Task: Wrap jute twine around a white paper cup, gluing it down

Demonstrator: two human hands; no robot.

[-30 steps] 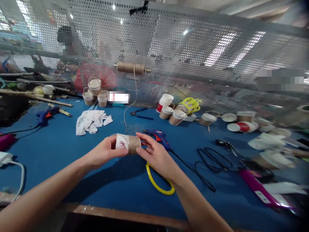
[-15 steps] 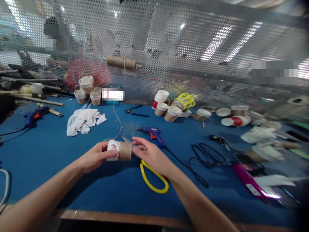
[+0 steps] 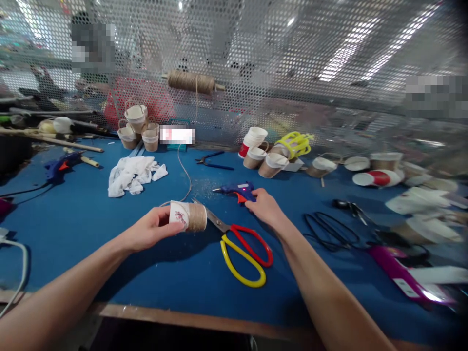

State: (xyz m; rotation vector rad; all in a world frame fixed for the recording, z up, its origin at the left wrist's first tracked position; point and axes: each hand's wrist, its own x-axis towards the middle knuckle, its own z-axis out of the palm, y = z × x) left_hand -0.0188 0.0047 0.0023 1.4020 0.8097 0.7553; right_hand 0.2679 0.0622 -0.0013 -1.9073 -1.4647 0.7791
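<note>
My left hand (image 3: 155, 226) is closed around a white paper cup (image 3: 179, 216) lying on its side, its far part wrapped in brown twine (image 3: 197, 217). A strand of twine runs from the cup back toward the mesh. With fingers around its handle, my right hand (image 3: 266, 207) grips a blue glue gun (image 3: 236, 189) with an orange-red trigger, its nozzle pointing left and a small red light lit. Between the hands lie scissors (image 3: 221, 225) with one red and one yellow handle; their blade tips are partly behind the cup.
A twine spool (image 3: 192, 82) hangs on the perforated metal screen. Behind are stacked twine-wrapped cups (image 3: 136, 117), a crumpled white cloth (image 3: 131, 175), pliers (image 3: 214, 161) and more cups (image 3: 272, 165). Another glue gun (image 3: 60, 165) lies left. A black cable (image 3: 329, 231) and purple power strip (image 3: 395, 273) are right.
My right hand has moved from beside the cup's end to the back right, onto the glue gun's handle. The scissors are now uncovered. My left hand still holds the cup.
</note>
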